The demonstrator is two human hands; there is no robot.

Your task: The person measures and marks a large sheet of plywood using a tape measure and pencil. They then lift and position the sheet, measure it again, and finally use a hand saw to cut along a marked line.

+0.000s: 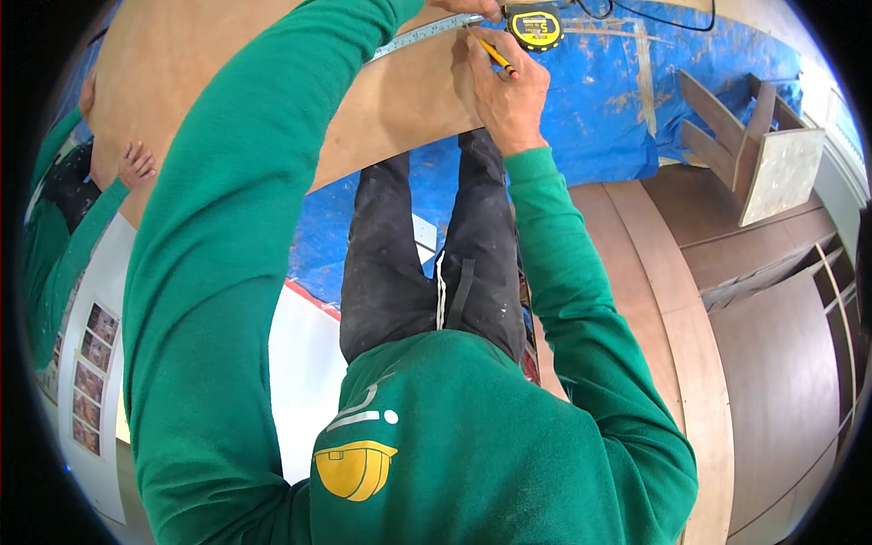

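Note:
My right hand [509, 102] rests on a large tan wooden sheet [409, 118], its fingers closed around a yellow-and-black pencil [497, 57]. The pencil's tip points up and left, toward the edge of a pale, graduated blade [427, 36] lying across the sheet. At the right end of this blade sits the yellow-and-black case of a tape measure [534, 27]. My left hand [470, 7] is at the top edge, partly cut off, with its fingers on the tape beside the case. How they grip it is mostly hidden.
A co-worker in green stands at far left, one hand [136, 164] on the sheet's edge. Blue sheeting [590, 109] covers the surface beyond. To the right are brown panels [781, 354] and an assembly of joined boards [786, 168]. A black cable [677, 25] curves along the top.

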